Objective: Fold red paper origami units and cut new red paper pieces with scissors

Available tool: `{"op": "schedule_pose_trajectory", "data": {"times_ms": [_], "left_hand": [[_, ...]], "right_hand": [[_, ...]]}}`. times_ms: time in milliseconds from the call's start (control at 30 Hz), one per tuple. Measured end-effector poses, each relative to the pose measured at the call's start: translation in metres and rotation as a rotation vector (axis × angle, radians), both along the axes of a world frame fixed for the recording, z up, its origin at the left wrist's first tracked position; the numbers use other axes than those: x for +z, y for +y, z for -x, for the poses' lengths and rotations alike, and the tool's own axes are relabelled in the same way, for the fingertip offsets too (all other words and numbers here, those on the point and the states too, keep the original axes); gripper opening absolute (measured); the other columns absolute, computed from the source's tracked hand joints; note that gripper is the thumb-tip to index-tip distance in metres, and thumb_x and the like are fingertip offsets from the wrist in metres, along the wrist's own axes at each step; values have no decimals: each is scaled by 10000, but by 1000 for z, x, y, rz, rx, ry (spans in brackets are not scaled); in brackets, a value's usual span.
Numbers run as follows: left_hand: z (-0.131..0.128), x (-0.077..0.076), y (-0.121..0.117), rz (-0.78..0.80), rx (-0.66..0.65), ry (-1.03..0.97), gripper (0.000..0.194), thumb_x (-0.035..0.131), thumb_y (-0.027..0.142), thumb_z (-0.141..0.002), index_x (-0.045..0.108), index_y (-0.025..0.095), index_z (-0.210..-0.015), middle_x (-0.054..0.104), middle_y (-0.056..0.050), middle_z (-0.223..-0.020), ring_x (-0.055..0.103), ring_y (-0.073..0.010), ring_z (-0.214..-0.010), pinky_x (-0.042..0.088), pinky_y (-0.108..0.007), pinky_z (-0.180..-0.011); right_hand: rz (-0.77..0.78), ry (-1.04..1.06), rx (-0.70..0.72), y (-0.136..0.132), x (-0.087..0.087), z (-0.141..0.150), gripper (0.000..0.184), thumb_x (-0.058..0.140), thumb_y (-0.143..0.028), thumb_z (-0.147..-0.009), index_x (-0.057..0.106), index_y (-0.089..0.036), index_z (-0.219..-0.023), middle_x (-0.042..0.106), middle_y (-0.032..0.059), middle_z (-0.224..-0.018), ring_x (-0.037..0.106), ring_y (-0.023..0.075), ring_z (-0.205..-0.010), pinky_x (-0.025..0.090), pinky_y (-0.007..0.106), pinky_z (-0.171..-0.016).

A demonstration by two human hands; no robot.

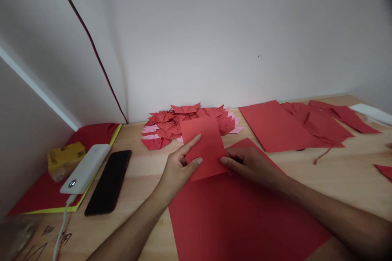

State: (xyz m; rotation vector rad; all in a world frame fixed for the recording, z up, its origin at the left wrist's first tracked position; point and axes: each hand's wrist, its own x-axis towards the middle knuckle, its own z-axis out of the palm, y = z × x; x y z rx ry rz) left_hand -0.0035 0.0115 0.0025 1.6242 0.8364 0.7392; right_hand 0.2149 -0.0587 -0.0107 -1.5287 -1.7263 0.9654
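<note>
A small red sheet of paper (206,147) is held up between both hands, flat and slightly tilted. My left hand (185,159) grips its left side, with the thumb and index finger on the front face and the other fingers behind. On the lower right edge, my right hand (248,165) pinches the sheet between thumb and curled fingers. Below lies a large red paper sheet (232,220) on the wooden table (143,195). Behind the held sheet, partly hidden by it, is a pile of folded red and pink paper pieces (165,126) against the wall.
At left a black phone (108,181) lies beside a white power bank (85,169) with a cable, and a yellow packet (65,161) rests on red and yellow sheets. At right are a red sheet (275,126), crumpled red pieces (324,122) and a white object (372,112).
</note>
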Motion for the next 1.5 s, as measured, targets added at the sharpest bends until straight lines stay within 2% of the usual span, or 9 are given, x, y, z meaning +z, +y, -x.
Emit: {"op": "schedule_pose_trajectory", "data": {"times_ms": [367,600,900,1067,1333,1500], "left_hand": [[-1,3,-1,-18,13,0,574,654,272,-822,507,246,-1376,527,-59,-1413,553,-240,-1231,454,-358,-1032],[-1,3,-2,-16,29,16,596,670,287,-800,511,248,-1373,590,-61,-1345,621,-242,-1113,531,-348,-912],[-3,8,-1,-95,71,54,566,660,259,-809,528,216,-1358,543,-54,-1398,526,-237,-1252,411,-356,-1062],[-3,11,-3,-61,94,90,607,664,293,-807,493,231,-1386,590,-50,-1342,627,-242,-1074,515,-360,-917],[-2,7,-1,-130,106,37,567,676,279,-801,539,227,-1348,587,-65,-1347,520,-268,-1251,470,-382,-1003],[-2,8,-1,-118,93,54,564,660,272,-814,524,229,-1360,554,-54,-1385,540,-242,-1225,460,-356,-1001]], "right_hand": [[-4,2,-26,0,1,0,421,442,-476,-941,431,-189,-634,483,-31,-609,427,100,-565,315,228,-529],[-22,-51,-26,-1,-1,0,416,428,-469,-948,463,-192,-640,523,-19,-606,460,116,-569,320,243,-527],[-12,-34,20,-1,2,-1,389,451,-442,-943,489,-188,-651,556,-22,-625,476,110,-575,334,235,-543],[-4,-53,-13,-2,2,1,418,405,-461,-961,476,-192,-648,571,-15,-613,509,118,-578,359,241,-561],[-11,22,-18,-2,3,0,449,400,-483,-960,483,-189,-630,539,-24,-581,479,106,-550,339,236,-539],[-45,-21,12,-2,2,-1,417,438,-474,-942,448,-193,-634,499,-29,-599,438,107,-555,306,245,-522]]}}
